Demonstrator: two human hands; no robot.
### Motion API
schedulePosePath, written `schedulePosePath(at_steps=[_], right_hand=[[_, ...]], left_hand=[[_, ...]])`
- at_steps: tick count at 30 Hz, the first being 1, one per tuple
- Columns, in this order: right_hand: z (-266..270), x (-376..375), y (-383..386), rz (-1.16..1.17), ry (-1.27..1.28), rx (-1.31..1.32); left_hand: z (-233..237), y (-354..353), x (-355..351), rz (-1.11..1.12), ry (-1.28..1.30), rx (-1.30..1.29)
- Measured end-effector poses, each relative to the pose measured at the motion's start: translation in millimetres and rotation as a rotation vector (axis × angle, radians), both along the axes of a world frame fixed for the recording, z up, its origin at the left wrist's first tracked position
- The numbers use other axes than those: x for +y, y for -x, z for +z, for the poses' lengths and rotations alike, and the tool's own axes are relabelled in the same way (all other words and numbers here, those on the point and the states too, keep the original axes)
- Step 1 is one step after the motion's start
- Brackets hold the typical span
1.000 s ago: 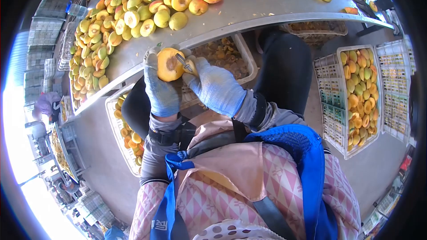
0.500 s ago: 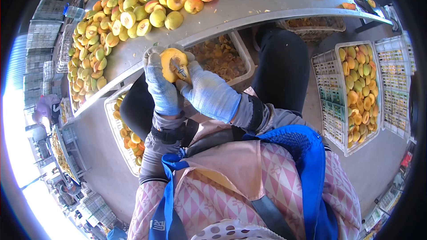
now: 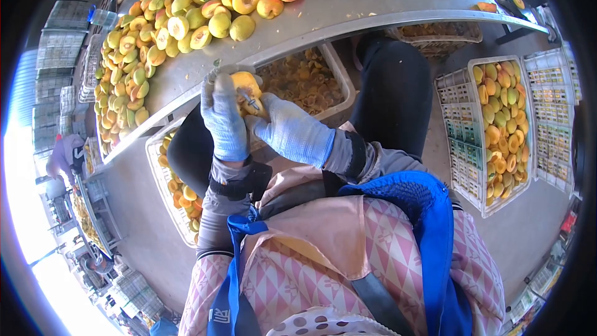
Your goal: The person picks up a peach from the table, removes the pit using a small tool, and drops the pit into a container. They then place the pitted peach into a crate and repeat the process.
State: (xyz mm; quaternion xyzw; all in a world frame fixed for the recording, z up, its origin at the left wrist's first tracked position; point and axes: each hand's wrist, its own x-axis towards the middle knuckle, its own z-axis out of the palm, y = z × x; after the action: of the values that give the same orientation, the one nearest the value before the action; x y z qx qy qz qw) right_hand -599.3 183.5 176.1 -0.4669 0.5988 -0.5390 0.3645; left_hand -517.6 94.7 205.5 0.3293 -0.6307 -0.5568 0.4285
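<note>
Both hands wear light blue and grey gloves and meet at the near edge of the metal table (image 3: pixel 367 0). My left hand (image 3: pixel 225 115) is closed around a yellow peach half (image 3: pixel 248 84), holding it from the left. From the right, my right hand (image 3: pixel 289 127) is closed on a small metal pitting tool (image 3: pixel 250 101), whose tip is against the cut face of the fruit. Its handle is mostly hidden by the fingers. A large heap of halved peaches (image 3: pixel 186 18) lies on the table beyond my hands.
Below the table edge stands a crate (image 3: pixel 349 90) of scraps. Peach-filled crates stand at the left (image 3: pixel 168 180) and right (image 3: pixel 482 202). More stacked crates (image 3: pixel 550 124) are at far right. Another person (image 3: pixel 64 155) bends over at the far left.
The peach half has turned and tilted between my hands. My left hand's fingers have shifted upright beside it, and the tool has moved slightly lower on the fruit.
</note>
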Motion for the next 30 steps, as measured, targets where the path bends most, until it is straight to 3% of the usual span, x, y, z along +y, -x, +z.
schedulePosePath(at_steps=[1, 4, 7, 13, 16, 19, 25, 28, 30], right_hand=[[-2.9, 0.5, -1.7, 0.009, 0.019, 0.021], [8.2, 4.7, 5.4, 0.087, -0.141, 0.185], [5.1, 5.7, 9.7, 0.117, -0.1, 0.171], [14.5, 11.5, 11.9, 0.027, -0.091, 0.357], [5.1, 10.7, 6.2, 0.004, -0.057, 0.255], [-1.4, 3.9, 7.3, 0.146, 0.114, -0.327], [14.0, 3.8, 19.4, 0.291, -0.193, -0.893], [8.5, 3.3, 30.2, 0.362, -0.343, -0.916], [6.9, 2.8, 33.8, 0.361, -0.412, -0.96]], left_hand=[[2.4, 0.1, -0.4, -0.038, -0.095, 0.07], [9.5, 0.0, -0.6, 0.006, -0.187, -0.043], [3.6, -3.8, -8.3, -0.037, -0.151, -0.075], [3.9, 2.0, -3.9, 0.151, 0.137, -0.194], [2.3, 0.2, -0.6, 0.131, 0.221, -0.19], [0.0, -3.6, -3.5, -0.035, -0.06, -0.037], [-5.6, 2.8, -5.8, -0.076, -0.167, 0.061], [-13.4, 7.0, -9.2, -0.029, -0.144, 0.011], [-14.9, 9.3, -9.8, -0.027, -0.262, 0.048]])
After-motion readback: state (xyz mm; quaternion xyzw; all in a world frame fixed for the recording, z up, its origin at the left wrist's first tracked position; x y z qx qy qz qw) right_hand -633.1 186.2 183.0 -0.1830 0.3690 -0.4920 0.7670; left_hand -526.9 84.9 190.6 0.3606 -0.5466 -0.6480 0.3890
